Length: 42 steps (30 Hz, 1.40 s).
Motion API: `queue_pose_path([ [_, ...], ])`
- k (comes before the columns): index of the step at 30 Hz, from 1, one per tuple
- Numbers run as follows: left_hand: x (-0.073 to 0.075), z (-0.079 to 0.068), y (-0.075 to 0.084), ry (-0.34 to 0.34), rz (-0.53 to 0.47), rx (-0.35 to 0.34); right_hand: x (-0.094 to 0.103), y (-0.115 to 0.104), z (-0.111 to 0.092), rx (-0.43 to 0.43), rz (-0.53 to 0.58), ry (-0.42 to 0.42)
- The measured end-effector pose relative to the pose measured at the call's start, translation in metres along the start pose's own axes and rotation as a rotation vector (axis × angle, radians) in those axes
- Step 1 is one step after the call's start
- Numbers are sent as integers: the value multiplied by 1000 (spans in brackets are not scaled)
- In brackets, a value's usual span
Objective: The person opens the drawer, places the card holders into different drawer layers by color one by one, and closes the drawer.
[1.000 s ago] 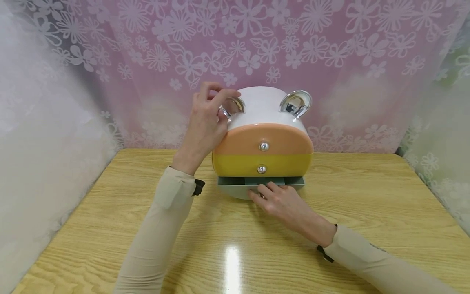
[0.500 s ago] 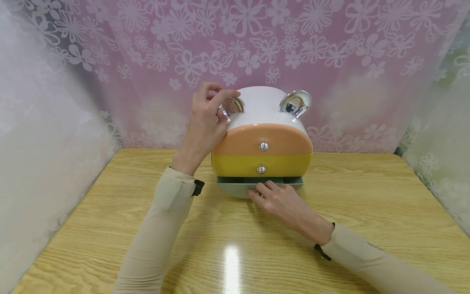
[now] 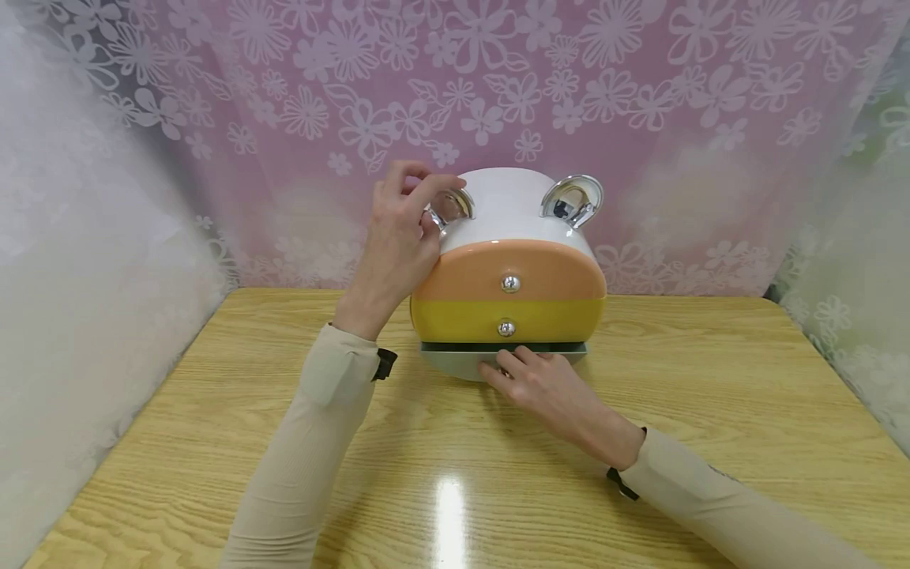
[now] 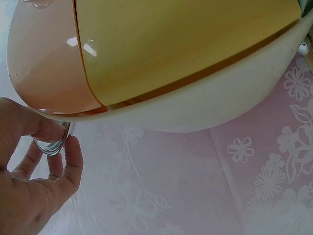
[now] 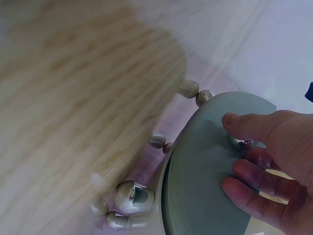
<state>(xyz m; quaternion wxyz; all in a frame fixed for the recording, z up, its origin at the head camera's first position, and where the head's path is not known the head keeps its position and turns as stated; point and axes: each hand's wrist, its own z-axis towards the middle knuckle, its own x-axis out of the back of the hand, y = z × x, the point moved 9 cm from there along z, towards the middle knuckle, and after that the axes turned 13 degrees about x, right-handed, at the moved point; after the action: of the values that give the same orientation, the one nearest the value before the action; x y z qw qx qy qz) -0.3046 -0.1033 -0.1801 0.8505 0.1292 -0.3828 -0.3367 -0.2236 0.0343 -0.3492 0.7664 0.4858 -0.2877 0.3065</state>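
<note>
A small rounded chest of drawers with a white body (image 3: 505, 197) stands on the table, its orange top drawer (image 3: 462, 273) and yellow middle drawer (image 3: 455, 320) closed. My left hand (image 3: 394, 253) holds the chrome ear (image 3: 458, 204) at the chest's upper left, thumb and fingers around it. Below, the grey-green bottom drawer (image 3: 448, 365) sticks out a little, with a narrow dark gap along its top. My right hand (image 3: 550, 395) is at its front; in the right wrist view, thumb and index finger pinch the round chrome knob (image 5: 237, 142).
A second chrome ear (image 3: 577, 201) rises at the chest's upper right. Shiny ball-shaped feet (image 5: 129, 196) support the chest on the wood-grain table (image 3: 398, 490). Pink flowered cloth (image 3: 320, 142) hangs close behind, and pale sheets flank both sides.
The bottom drawer has slid inward, its opening narrowing to a thin strip, and my right hand has moved forward with it. My left hand stays on the ear.
</note>
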Motion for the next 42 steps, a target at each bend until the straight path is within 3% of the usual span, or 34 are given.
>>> queue_pose_path([
  [42,4,4,1,-11,-26,13,-4,5,2,-29,6,4],
])
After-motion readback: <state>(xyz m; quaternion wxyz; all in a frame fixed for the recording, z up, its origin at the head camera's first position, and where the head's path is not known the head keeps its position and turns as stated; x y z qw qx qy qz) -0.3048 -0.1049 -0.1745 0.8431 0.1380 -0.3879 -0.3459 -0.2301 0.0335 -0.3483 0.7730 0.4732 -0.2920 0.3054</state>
